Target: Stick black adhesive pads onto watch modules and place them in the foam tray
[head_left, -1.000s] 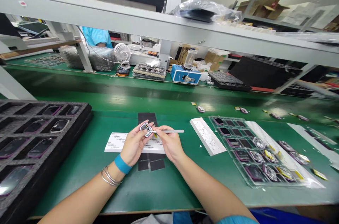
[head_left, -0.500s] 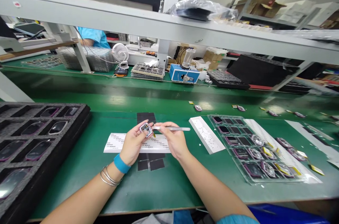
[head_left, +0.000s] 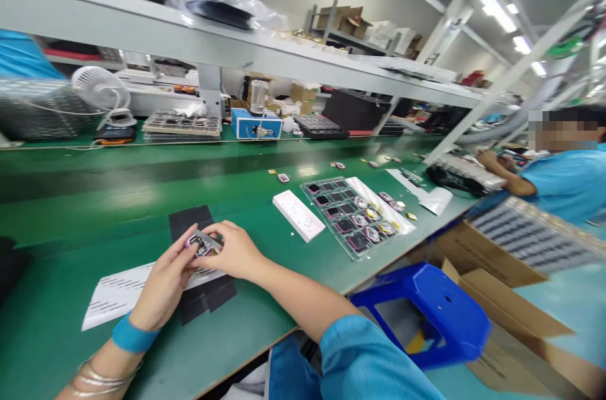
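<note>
My left hand [head_left: 166, 275] is closed around a small open watch case [head_left: 199, 247] with its inner parts bare, held above the bench. Close beside it, my right hand [head_left: 240, 252] grips grey metal tweezers [head_left: 209, 238], which lie across the top of the case. Their tips are hard to make out. Under both hands are a white printed strip [head_left: 116, 294] and some black film squares [head_left: 189, 218]. To the right stands a white block [head_left: 298, 216] dotted with tiny bits.
A clear tray [head_left: 338, 211] of watch parts sits on the green bench [head_left: 246, 185], with more cases and yellow pieces beyond. A blue stool [head_left: 449, 311] and cardboard boxes [head_left: 511, 299] are off the bench's right edge. A co-worker [head_left: 558, 179] in blue is at far right.
The view has swung to the right, bringing the stool, boxes and co-worker into sight. The tweezers, pointing out to the right before, now lie over the watch case, and my hands are closer together.
</note>
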Motion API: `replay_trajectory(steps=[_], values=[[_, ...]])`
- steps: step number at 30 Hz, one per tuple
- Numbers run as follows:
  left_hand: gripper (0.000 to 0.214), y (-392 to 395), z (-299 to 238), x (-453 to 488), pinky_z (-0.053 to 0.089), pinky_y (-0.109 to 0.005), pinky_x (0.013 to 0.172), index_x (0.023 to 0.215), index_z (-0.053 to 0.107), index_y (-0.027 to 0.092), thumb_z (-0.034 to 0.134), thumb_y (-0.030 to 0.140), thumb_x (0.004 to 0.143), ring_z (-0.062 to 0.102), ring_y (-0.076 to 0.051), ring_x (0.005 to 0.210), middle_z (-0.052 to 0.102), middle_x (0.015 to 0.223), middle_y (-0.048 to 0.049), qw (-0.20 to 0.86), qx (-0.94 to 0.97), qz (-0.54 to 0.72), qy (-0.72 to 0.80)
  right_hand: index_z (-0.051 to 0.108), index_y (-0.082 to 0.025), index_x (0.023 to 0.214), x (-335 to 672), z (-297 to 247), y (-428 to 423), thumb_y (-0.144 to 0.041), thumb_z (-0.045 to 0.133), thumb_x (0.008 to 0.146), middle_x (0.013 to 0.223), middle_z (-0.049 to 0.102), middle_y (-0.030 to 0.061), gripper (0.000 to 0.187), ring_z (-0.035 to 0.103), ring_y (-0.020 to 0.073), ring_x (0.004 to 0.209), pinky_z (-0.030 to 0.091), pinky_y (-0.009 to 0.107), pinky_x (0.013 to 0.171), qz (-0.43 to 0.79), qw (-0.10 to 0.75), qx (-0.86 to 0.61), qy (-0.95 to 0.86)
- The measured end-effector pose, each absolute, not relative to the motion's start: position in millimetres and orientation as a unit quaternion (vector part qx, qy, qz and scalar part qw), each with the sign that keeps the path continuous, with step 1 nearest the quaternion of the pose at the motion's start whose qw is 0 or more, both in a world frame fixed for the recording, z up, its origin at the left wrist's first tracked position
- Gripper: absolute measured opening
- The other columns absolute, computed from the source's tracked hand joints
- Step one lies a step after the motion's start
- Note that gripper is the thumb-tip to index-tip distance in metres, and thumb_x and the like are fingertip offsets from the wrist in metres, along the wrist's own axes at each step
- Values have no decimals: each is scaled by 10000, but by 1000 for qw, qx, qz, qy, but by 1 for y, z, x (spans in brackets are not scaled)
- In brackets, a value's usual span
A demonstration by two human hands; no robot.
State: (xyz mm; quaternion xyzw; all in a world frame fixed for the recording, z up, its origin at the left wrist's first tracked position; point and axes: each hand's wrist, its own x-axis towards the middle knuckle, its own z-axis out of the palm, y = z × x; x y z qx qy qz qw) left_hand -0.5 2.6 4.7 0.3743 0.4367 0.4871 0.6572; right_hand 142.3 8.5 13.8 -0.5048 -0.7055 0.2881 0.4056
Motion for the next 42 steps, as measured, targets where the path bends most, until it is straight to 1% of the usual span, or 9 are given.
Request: replay_trajectory(steps=[6,13,16,18,21,24,31,37,42], values=[[576,-1,1,2,401,-361,1029,1311,485,316,630,423,764,397,-260,1291,455,1404,-9,626,454,477,418,654,-221,881,149,22,10,-316,787,545,837,615,-22,374,551,131,744,411,225,663,287,379,-526,-705],[531,2,-5,-4,239,-428,1114,1281,500,341,613,428,769,339,-260,1323,455,1391,-14,443,572,474,501,645,-189,1009,273,59,8,-302,736,603,759,617,-32,431,420,70,516,332,203,513,277,483,-557,-617],[589,5,-8,-4,290,-463,1075,1307,444,320,624,418,755,380,-265,1292,500,1334,-58,458,538,488,513,618,-173,1078,362,80,0,-306,702,658,811,647,2,448,486,106,571,385,226,573,122,416,-690,-579],[614,7,-10,-4,309,-467,1058,1299,440,297,645,406,730,398,-272,1276,516,1306,-80,475,508,505,511,607,-183,1112,414,88,-8,-267,668,694,977,654,38,430,561,150,729,422,241,685,-37,288,-791,-538],[626,10,-12,-4,313,-468,1048,1283,447,271,660,395,708,419,-275,1254,522,1285,-99,485,485,518,511,612,-132,1125,464,86,-17,-128,625,690,1156,598,131,435,552,235,983,397,289,842,-80,214,-831,-506],[634,11,-13,-5,312,-470,1046,1277,450,257,663,391,696,430,-275,1242,529,1268,-104,482,478,527,512,664,-125,1052,481,70,-19,-36,624,628,1097,632,146,434,568,249,986,394,280,841,-51,140,-848,-508],[643,17,-15,-9,355,-490,1009,1265,456,232,669,350,669,489,-292,1173,524,1259,-116,508,423,541,520,737,-185,877,478,50,6,63,645,508,753,701,44,454,627,177,720,419,204,641,58,25,-848,-525],[602,16,-14,-6,332,-485,1030,1207,494,240,681,347,644,479,-275,1184,553,1205,-91,532,399,546,509,711,-153,964,463,68,41,-26,555,722,845,706,80,315,636,139,663,434,188,607,61,53,-852,-517],[597,14,-11,-6,331,-490,1024,1208,486,235,674,367,657,471,-284,1188,538,1226,-100,549,394,534,508,717,-189,924,407,62,101,-76,556,764,854,710,43,254,643,121,709,442,170,645,88,89,-817,-563]])
